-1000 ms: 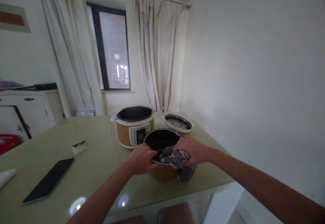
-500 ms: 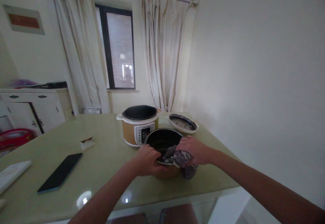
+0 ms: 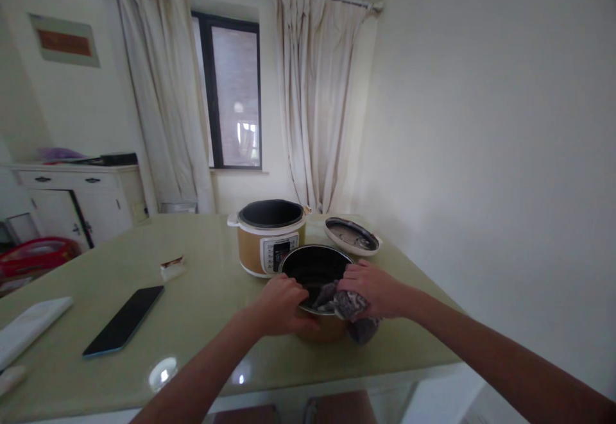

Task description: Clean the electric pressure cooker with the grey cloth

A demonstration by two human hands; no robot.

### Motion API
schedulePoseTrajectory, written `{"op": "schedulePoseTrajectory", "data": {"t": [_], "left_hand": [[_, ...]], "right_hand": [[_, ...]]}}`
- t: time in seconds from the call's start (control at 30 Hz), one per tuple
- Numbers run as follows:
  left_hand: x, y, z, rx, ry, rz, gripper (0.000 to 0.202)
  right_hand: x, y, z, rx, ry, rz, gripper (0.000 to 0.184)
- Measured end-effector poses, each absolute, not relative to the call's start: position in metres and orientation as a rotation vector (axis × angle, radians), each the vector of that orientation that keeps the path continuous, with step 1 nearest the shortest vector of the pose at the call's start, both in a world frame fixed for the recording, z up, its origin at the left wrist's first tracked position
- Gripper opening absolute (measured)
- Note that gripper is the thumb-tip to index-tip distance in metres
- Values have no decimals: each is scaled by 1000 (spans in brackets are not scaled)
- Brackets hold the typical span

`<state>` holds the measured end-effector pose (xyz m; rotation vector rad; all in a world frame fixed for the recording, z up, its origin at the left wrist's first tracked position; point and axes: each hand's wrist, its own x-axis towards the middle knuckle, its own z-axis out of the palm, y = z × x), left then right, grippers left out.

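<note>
Both hands busy: our left hand (image 3: 283, 302) curls tight over the inner pot (image 3: 315, 267) rim, probably steadying it on the table (image 3: 202, 302) before the cooker (image 3: 269, 238), while our right hand (image 3: 378, 289) clenches the cloth (image 3: 353, 305).

tan electric cooker base (image 3: 269, 244): 1 | black round metal inner pot (image 3: 315, 267): 1 | grey patterned cloth (image 3: 355, 308): 1 | round white-rimmed lid (image 3: 352, 235): 1 | flat black phone (image 3: 124, 328): 1 | long cream fabric curtains (image 3: 163, 90) (image 3: 317, 103): 2

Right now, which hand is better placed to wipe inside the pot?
The right hand, probably: it holds the cloth draped over the rim of the pot. The left hand grips the pot's near side and has no cloth.
</note>
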<state>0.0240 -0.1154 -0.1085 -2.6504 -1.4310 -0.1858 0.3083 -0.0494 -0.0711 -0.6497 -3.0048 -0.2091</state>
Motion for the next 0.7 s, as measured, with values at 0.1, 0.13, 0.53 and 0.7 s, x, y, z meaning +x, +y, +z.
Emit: {"op": "schedulePoseTrajectory", "data": {"t": [0.1,0.13,0.53,0.7], "left_hand": [[17,-107,-111,-2637,-1386,-214,58],[20,-108,-114,-2617,-1406,-211,60],[23,-115,-116,-2652,-1391,-239,64],[27,-112,-123,-2594,-1445,-253,66]], "right_hand": [[323,-37,-73,-703,-2942,-185,49],[323,-37,-74,-717,-2940,-195,49],[311,-52,-72,-689,-2934,-14,54],[315,-47,-74,-752,-2939,-89,49]]}}
